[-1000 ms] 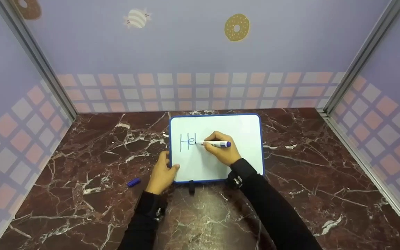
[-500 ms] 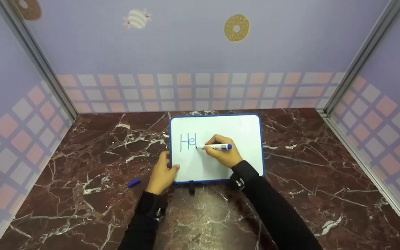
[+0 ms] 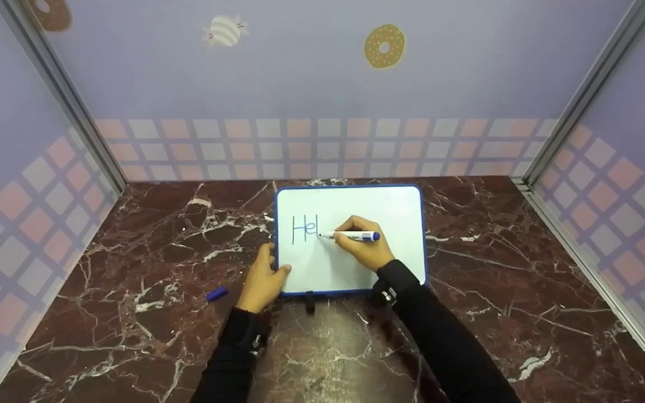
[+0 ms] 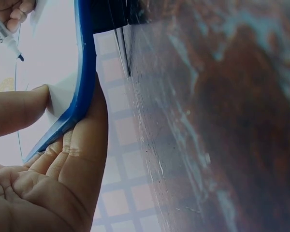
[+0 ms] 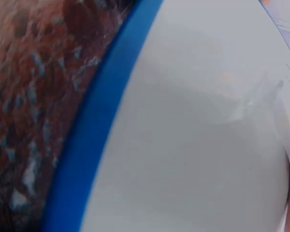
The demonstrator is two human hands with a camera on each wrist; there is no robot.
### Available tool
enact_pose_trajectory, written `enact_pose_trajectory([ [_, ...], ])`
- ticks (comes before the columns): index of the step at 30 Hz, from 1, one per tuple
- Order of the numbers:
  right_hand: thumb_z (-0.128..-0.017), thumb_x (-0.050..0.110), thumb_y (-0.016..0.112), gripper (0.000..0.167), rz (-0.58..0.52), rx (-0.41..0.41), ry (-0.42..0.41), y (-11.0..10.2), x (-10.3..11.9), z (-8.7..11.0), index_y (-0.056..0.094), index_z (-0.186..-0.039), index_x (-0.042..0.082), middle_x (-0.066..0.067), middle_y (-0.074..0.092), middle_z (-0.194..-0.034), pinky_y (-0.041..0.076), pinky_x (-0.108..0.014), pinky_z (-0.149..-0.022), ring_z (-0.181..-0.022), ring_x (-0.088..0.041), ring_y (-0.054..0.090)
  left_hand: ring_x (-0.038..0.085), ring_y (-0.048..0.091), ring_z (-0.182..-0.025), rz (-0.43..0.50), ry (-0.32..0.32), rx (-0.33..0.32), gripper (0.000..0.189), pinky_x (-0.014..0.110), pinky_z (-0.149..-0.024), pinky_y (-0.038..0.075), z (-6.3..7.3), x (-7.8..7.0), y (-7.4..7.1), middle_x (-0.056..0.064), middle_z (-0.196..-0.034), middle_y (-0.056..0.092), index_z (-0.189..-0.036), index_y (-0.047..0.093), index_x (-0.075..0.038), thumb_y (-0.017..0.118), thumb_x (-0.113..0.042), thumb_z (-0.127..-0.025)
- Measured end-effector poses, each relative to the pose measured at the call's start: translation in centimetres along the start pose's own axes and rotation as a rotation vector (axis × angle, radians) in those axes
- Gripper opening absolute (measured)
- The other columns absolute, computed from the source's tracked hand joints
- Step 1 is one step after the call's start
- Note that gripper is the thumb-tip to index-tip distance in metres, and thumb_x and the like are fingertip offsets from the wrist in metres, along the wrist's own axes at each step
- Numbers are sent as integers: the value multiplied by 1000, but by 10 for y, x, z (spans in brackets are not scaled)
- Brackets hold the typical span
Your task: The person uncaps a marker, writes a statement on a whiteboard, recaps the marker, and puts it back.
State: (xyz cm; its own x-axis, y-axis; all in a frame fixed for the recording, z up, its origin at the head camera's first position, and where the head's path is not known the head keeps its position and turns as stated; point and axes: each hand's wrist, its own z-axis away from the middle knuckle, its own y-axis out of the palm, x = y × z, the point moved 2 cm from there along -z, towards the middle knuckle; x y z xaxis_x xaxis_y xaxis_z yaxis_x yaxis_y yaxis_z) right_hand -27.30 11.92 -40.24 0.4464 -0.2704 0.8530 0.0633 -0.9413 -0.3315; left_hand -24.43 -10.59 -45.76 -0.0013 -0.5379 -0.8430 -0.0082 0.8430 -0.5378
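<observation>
A whiteboard (image 3: 300,268) with a blue frame leans up on the table, and "Hel" is written on it in blue. My left hand (image 3: 262,281) grips its left edge, the thumb (image 4: 24,108) over the white face and the fingers (image 4: 87,150) against the blue frame and behind it. In my right hand (image 3: 368,246) I pinch a white marker (image 3: 359,235) with a blue end, its dark tip at the foot of the "l". The right wrist view shows mostly the board's white face (image 5: 183,159), with a sliver of my hand at the right side.
A blue marker cap (image 3: 217,293) lies on the dark red marbled table (image 3: 149,336), left of my left hand. A small black piece (image 3: 309,301) sticks out under the board's lower edge. Patterned walls (image 3: 322,73) stand behind and at both sides.
The marker tip has moved down the board, lengthening the "l", then slightly right and up at its foot. My left hand keeps its grip on the board's edge.
</observation>
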Motion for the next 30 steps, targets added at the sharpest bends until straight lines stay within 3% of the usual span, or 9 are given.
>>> enact_pose_trajectory([
  [5,-84,-5,66,6,-40,-51,-14,-2,1,-2,66,-87,-10,-25,69,-81,42,-17,-56,-61,-2,53,47,61,-112,2,6,-5,59,58,-96,49,0,2,0,37,-135,50,-145,34,-1,60,-14,-94],
  [13,-84,-3,68,4,6,-125,-17,1,3,-11,66,-86,-5,-19,70,-82,44,-18,-60,-64,-5,54,47,60,-113,1,-4,-12,61,57,-97,49,0,3,0,37,-137,49,-147,33,-2,60,-16,-94],
  [21,-84,-2,71,5,32,-150,-16,4,-15,-22,67,-86,-4,-17,70,-82,44,-18,-60,-66,-8,55,48,61,-113,3,10,-16,60,57,-95,50,0,2,1,38,-137,48,-147,33,-1,59,-15,-94],
  [30,-85,7,73,6,19,-124,-26,0,-27,-28,69,-87,3,-9,71,-81,44,-20,-59,-65,-10,55,44,64,-108,14,1,-16,61,53,-89,54,0,0,1,36,-136,51,-147,33,-3,59,-14,-94],
])
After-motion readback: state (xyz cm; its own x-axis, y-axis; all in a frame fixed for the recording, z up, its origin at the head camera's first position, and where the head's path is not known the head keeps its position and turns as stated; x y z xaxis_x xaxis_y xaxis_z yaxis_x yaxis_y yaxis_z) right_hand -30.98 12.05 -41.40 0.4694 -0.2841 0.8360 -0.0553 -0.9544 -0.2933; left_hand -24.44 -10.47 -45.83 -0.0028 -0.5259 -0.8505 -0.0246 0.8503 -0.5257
